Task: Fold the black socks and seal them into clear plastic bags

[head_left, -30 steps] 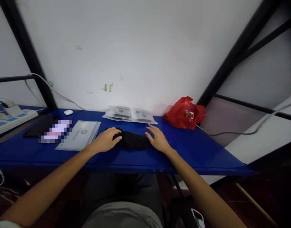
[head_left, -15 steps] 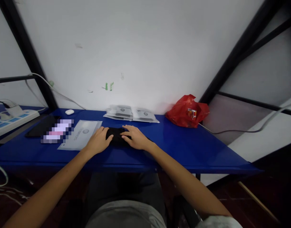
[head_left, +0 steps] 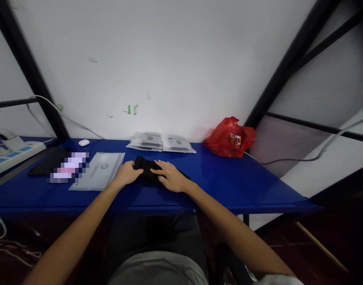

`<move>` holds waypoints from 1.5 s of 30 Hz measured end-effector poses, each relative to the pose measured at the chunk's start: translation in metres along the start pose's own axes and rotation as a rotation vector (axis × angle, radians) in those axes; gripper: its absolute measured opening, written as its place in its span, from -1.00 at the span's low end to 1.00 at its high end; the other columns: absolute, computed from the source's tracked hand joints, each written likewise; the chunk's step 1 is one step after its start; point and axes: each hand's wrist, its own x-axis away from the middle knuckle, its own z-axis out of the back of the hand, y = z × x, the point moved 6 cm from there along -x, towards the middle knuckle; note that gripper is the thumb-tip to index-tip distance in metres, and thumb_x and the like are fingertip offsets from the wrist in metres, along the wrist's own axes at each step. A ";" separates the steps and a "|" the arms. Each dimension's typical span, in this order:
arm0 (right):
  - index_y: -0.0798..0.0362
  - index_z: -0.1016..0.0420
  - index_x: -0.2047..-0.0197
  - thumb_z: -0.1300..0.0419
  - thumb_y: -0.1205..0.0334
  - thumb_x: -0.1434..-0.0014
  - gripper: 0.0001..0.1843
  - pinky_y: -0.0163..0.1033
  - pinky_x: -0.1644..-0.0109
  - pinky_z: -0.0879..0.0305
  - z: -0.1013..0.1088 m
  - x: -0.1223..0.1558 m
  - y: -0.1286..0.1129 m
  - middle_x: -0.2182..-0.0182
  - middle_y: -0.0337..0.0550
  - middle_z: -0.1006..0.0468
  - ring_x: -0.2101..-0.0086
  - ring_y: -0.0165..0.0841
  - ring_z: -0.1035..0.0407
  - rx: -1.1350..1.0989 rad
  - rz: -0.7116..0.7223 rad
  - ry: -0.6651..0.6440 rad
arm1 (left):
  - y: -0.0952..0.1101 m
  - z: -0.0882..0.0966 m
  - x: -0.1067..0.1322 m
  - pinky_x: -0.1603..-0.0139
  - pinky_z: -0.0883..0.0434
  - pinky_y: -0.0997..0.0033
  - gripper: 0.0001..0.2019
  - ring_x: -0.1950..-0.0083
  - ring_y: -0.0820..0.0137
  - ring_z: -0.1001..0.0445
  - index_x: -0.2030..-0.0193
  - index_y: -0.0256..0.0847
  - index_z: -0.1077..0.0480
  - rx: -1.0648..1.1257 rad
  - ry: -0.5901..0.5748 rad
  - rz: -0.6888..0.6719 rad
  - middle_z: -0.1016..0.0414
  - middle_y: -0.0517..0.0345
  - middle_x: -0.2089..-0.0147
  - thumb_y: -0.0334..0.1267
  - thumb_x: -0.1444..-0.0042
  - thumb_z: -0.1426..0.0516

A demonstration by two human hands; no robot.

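Note:
A small black cloth (head_left: 144, 168) lies folded on the blue table (head_left: 229, 182) in front of me. My left hand (head_left: 126, 174) is curled at its left end, fingers closed on the fabric's edge. My right hand (head_left: 169, 176) rests flat on top of the cloth with its fingers stretched out toward the left, covering most of it.
A clear plastic packet (head_left: 100, 171) lies left of the cloth, two more packets (head_left: 160, 141) by the wall. A red plastic bag (head_left: 230, 138) sits at the back right. A dark tablet (head_left: 48, 161), a white earbud case (head_left: 84, 142) and a power strip (head_left: 12, 152) are at the left.
My right hand slid from the cloth's right end leftward onto its top, and the cloth now looks shorter and bunched. My left hand stayed at the left end.

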 end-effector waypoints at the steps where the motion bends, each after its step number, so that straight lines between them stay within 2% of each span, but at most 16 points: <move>1: -0.05 -0.33 -0.18 0.02 0.23 -0.25 -0.56 0.15 -0.30 0.12 0.003 0.002 0.002 -0.29 -0.02 -0.10 -0.27 -0.15 0.04 -0.002 -0.002 0.033 | 0.003 0.001 -0.001 0.36 -0.33 0.38 -0.86 0.29 0.25 -0.50 0.40 -0.22 -0.35 -0.001 0.021 -0.015 -0.52 0.04 0.35 -0.19 0.03 -0.13; 4: 0.02 -0.39 -0.12 0.04 0.17 -0.27 -0.59 0.10 -0.28 0.02 0.018 0.012 0.017 -0.24 0.02 -0.20 -0.23 -0.17 -0.07 -0.001 -0.047 0.162 | 0.009 0.011 -0.002 0.36 -0.32 0.34 -0.92 0.33 0.25 -0.47 0.43 -0.19 -0.30 -0.048 0.127 -0.071 -0.48 0.08 0.41 -0.25 0.05 -0.12; 7: 0.03 -0.39 -0.11 0.08 0.11 -0.29 -0.58 0.08 -0.25 -0.06 0.031 0.030 0.046 -0.20 0.01 -0.28 -0.20 -0.19 -0.14 0.013 -0.152 0.263 | 0.013 0.028 0.001 0.37 -0.31 0.31 -0.91 0.32 0.23 -0.45 0.38 -0.16 -0.28 -0.128 0.264 -0.098 -0.46 0.09 0.41 -0.25 0.03 -0.11; 10: 0.10 -0.38 -0.12 0.08 0.05 -0.29 -0.53 0.08 -0.25 -0.06 0.034 0.051 0.079 -0.17 0.07 -0.32 -0.18 -0.16 -0.17 0.085 -0.289 0.265 | 0.023 0.041 0.007 0.39 -0.31 0.29 -0.92 0.29 0.20 -0.45 0.31 -0.13 -0.27 -0.207 0.353 -0.134 -0.46 0.08 0.34 -0.27 -0.01 -0.07; 12: 0.16 -0.36 -0.13 0.06 0.05 -0.28 -0.51 0.07 -0.26 -0.04 0.030 0.062 0.097 -0.18 0.13 -0.29 -0.19 -0.13 -0.16 0.138 -0.377 0.224 | 0.034 0.043 0.013 0.35 -0.32 0.27 -0.90 0.26 0.20 -0.44 0.27 -0.14 -0.27 -0.247 0.372 -0.195 -0.46 0.06 0.26 -0.32 -0.03 -0.04; 15: 0.21 -0.31 -0.17 0.06 0.06 -0.28 -0.48 0.03 -0.27 -0.04 0.023 0.071 0.109 -0.20 0.17 -0.26 -0.20 -0.12 -0.13 0.172 -0.446 0.169 | 0.054 0.037 0.023 0.25 -0.35 0.25 -0.85 0.16 0.20 -0.42 0.23 -0.17 -0.27 -0.300 0.356 -0.303 -0.43 0.04 0.18 -0.40 -0.03 -0.02; 18: 0.21 -0.29 -0.18 0.04 0.07 -0.27 -0.48 0.01 -0.27 -0.04 0.021 0.072 0.108 -0.20 0.17 -0.25 -0.20 -0.13 -0.13 0.182 -0.449 0.163 | 0.074 0.024 0.032 0.18 -0.36 0.24 -0.82 0.07 0.18 -0.38 0.20 -0.19 -0.27 -0.361 0.332 -0.399 -0.40 0.02 0.14 -0.45 -0.04 -0.01; 23: 0.21 -0.30 -0.18 0.03 0.08 -0.27 -0.49 0.02 -0.26 -0.06 0.022 0.070 0.104 -0.19 0.18 -0.27 -0.19 -0.12 -0.15 0.175 -0.443 0.172 | 0.096 -0.002 0.043 0.14 -0.37 0.18 -0.82 0.04 0.13 -0.34 0.19 -0.21 -0.31 -0.377 0.266 -0.477 -0.37 -0.05 0.14 -0.47 -0.09 0.00; 25: 0.20 -0.31 -0.17 0.03 0.08 -0.27 -0.50 0.02 -0.25 -0.07 0.022 0.070 0.105 -0.19 0.17 -0.27 -0.19 -0.12 -0.15 0.170 -0.439 0.184 | 0.103 -0.011 0.050 0.11 -0.37 0.16 -0.84 0.04 0.14 -0.34 0.15 -0.22 -0.32 -0.334 0.223 -0.567 -0.39 -0.05 0.13 -0.40 -0.13 -0.02; 28: 0.19 -0.33 -0.15 0.02 0.09 -0.26 -0.51 0.02 -0.25 -0.07 0.022 0.071 0.107 -0.18 0.16 -0.29 -0.19 -0.13 -0.16 0.161 -0.427 0.198 | 0.110 -0.021 0.064 0.00 -0.36 0.19 -0.76 0.02 0.22 -0.36 0.04 -0.20 -0.32 -0.166 0.079 -0.786 -0.41 0.01 0.05 -0.20 -0.17 -0.05; 31: 0.14 -0.34 -0.14 0.03 0.08 -0.26 -0.52 0.04 -0.24 -0.10 0.025 0.071 0.105 -0.17 0.12 -0.32 -0.17 -0.14 -0.19 0.119 -0.401 0.257 | 0.104 -0.013 0.069 -0.10 -0.31 0.24 -0.74 -0.02 0.30 -0.37 0.01 -0.15 -0.34 0.045 0.011 -0.853 -0.43 0.08 0.01 -0.16 -0.24 0.02; 33: 0.11 -0.34 -0.15 0.05 0.08 -0.26 -0.53 0.05 -0.23 -0.11 0.030 0.068 0.098 -0.16 0.08 -0.33 -0.17 -0.16 -0.19 0.073 -0.371 0.330 | 0.092 -0.003 0.061 -0.12 -0.30 0.23 -0.73 -0.03 0.31 -0.37 0.03 -0.15 -0.36 0.118 0.062 -0.802 -0.45 0.07 0.02 -0.18 -0.26 0.07; 36: 0.04 -0.33 -0.16 0.07 0.09 -0.28 -0.55 0.04 -0.25 -0.11 0.042 0.056 0.073 -0.17 0.00 -0.32 -0.18 -0.21 -0.17 0.002 -0.270 0.395 | 0.069 0.007 0.042 -0.12 -0.30 0.21 -0.73 -0.01 0.30 -0.38 0.05 -0.19 -0.37 0.127 0.151 -0.704 -0.45 0.06 0.05 -0.22 -0.24 0.08; 41: -0.03 -0.40 -0.11 0.05 0.15 -0.28 -0.61 -0.01 -0.25 -0.10 0.054 0.014 0.016 -0.19 -0.11 -0.31 -0.17 -0.29 -0.18 -0.056 -0.004 0.309 | 0.025 0.004 0.005 -0.14 -0.29 0.15 -0.69 -0.06 0.27 -0.36 -0.01 -0.23 -0.35 -0.053 0.161 -0.553 -0.42 -0.01 -0.01 -0.29 -0.22 0.10; 45: -0.05 -0.43 -0.08 0.01 0.21 -0.27 -0.64 -0.02 -0.24 -0.11 0.039 -0.014 -0.007 -0.16 -0.13 -0.35 -0.16 -0.30 -0.21 -0.065 0.126 0.161 | -0.006 -0.005 -0.008 -0.18 -0.25 0.11 -0.64 -0.13 0.21 -0.32 -0.08 -0.27 -0.31 -0.208 0.123 -0.491 -0.38 -0.08 -0.07 -0.30 -0.20 0.10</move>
